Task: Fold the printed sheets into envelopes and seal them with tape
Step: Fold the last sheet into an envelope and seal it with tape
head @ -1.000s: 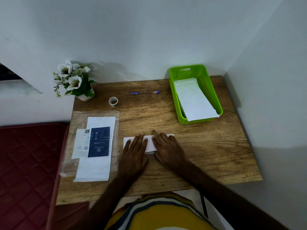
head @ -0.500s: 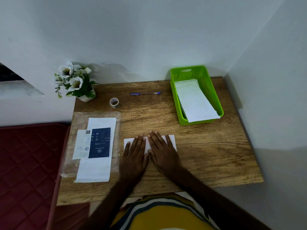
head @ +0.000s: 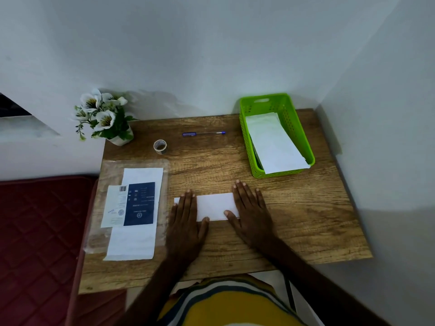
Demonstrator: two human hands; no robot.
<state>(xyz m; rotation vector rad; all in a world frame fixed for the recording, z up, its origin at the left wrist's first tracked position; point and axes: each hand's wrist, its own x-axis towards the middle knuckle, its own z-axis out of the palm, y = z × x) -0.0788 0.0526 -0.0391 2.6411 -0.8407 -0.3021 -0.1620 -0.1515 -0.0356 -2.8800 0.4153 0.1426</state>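
A folded white sheet (head: 213, 205) lies flat on the wooden table (head: 306, 220), near its middle front. My left hand (head: 187, 218) presses flat on the sheet's left end, fingers spread. My right hand (head: 250, 209) presses flat on its right end, thumb on the lower edge. Between the hands the paper's middle is bare. A small roll of tape (head: 160, 146) stands at the back left. To the left, a stack of printed sheets (head: 134, 212), one with a dark blue panel, rests on a clear plastic sleeve (head: 98, 208).
A green plastic basket (head: 292, 128) with white papers inside sits at the back right. A blue pen (head: 203, 133) lies along the back edge. A pot of white flowers (head: 103, 118) stands at the back left corner. Walls close in behind and right; a red mattress (head: 35, 231) lies left.
My hands were side by side on the middle of the folded sheet. They have slid apart to its two ends, smoothing it flat.
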